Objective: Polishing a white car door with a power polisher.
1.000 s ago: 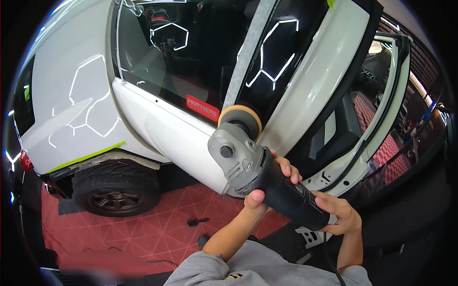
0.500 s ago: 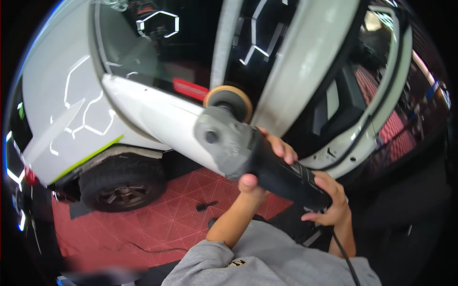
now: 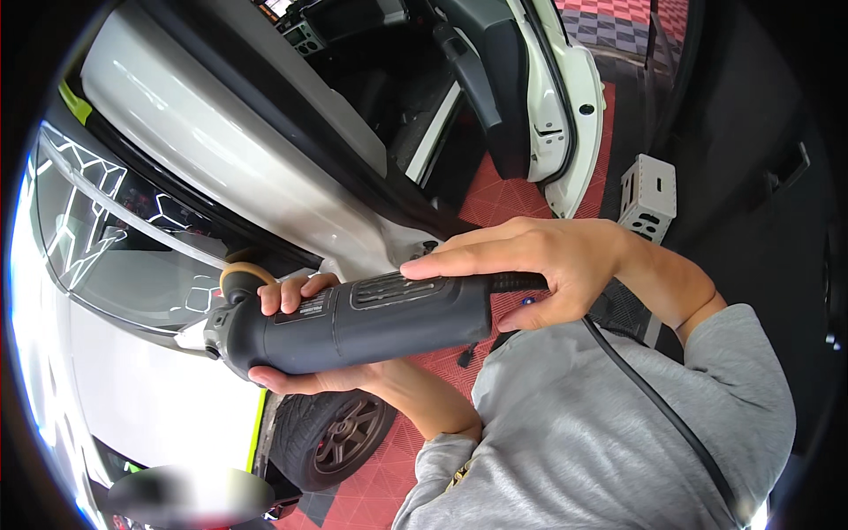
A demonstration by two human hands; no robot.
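A dark grey electric polisher (image 3: 397, 322) lies across the front of me, its head to the left. My left hand (image 3: 349, 377) is wrapped round the body near the head, fingers over the top and thumb along the near side. My right hand (image 3: 552, 261) holds the rear end, with fingers stretched along the top and the thumb by the back. An orange-rimmed round pad (image 3: 250, 268) sits at the head, close to the white car's (image 3: 203, 132) window and pillar. Whether it touches the car I cannot tell. A black cord (image 3: 671, 424) runs from the rear past my grey shirt.
An open car door (image 3: 579, 115) stands beyond, with the dark cabin beside it. A white step stool (image 3: 652, 199) is on the right. Below the polisher are a wheel (image 3: 344, 433) and red floor tiles (image 3: 402, 459). A dark wall (image 3: 751, 221) stands at the right.
My view has turned to the right along the car. The polisher has swung so its head points left instead of up-left. Both hands stay on it; the right hand's fingers now lie along the top.
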